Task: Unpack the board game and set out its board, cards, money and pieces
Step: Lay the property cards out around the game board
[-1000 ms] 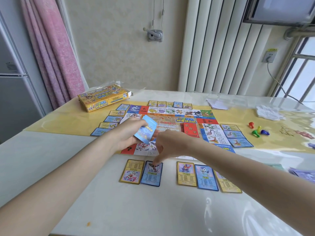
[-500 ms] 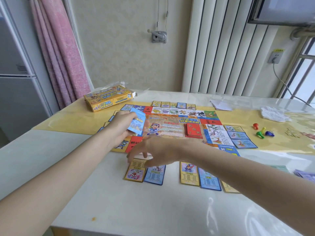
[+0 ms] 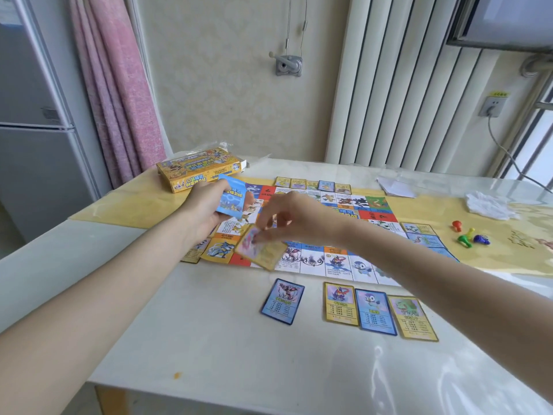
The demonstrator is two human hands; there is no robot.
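The left hand [image 3: 209, 205] is gripping a small stack of blue-backed cards [image 3: 232, 199], holding it above the far left part of the game board [image 3: 329, 235]. The right hand [image 3: 296, 218] is pinching a single yellow-bordered card [image 3: 260, 250] between fingertips and thumb; the card is blurred and is hanging tilted over the board's near left corner. The board is lying flat on the counter [image 3: 239, 339]. Four cards are lying face up in a row just in front of the board's near edge: a blue card [image 3: 282, 301] standing apart to the left, then a yellow card [image 3: 340, 303], a second blue card [image 3: 375, 311] and a second yellow card [image 3: 413, 317] close together. The yellow game box [image 3: 199, 169] is sitting beyond the left hand at the counter's far left. Coloured pawns [image 3: 468, 236] are lying in a cluster to the right of the board.
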